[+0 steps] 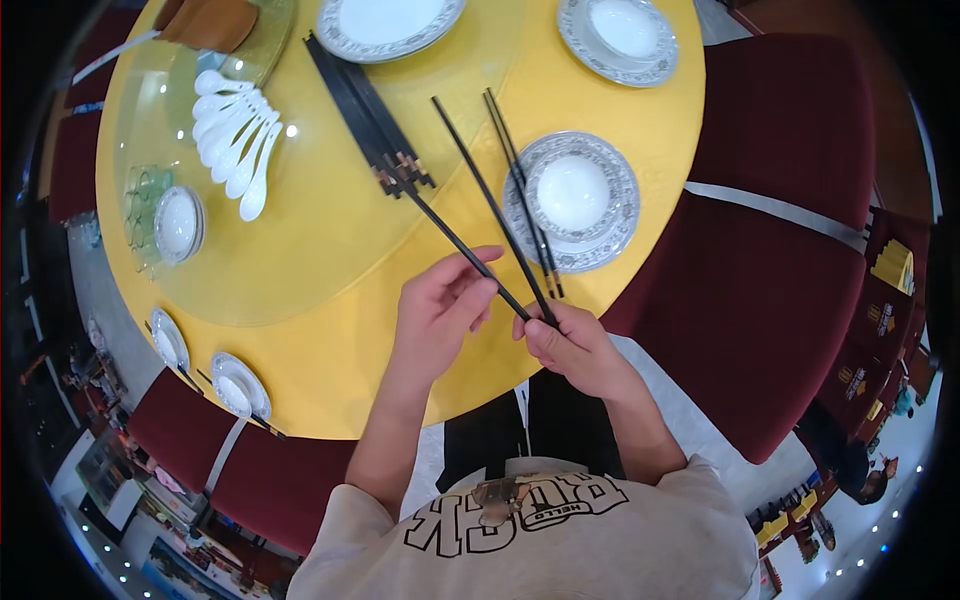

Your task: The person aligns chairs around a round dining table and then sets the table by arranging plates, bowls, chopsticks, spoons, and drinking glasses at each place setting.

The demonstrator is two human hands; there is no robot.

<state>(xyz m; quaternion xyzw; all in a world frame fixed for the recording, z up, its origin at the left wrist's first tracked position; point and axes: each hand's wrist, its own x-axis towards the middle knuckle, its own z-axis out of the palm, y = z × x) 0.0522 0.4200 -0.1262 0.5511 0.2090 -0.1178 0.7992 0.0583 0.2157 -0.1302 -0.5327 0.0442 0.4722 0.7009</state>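
Note:
Two black chopsticks (480, 182) spread apart in a V, their near ends held in my right hand (570, 345). My left hand (448, 300) has its thumb and fingers around the left one of these chopsticks. Just beyond my right hand, a pair of chopsticks (522, 190) lies over the left side of a patterned plate (622, 215) that bears a white bowl (573, 193). A bundle of black chopsticks (358, 115) with copper-coloured bands rests on the glass turntable (330, 270), beyond my left hand.
White spoons (235, 135) are fanned out on the turntable, near stacked small dishes (178, 225) and glasses (143, 205). More plates (390, 25) stand at the top. Place settings line the yellow table (330, 375). Dark red chairs (745, 310) surround it.

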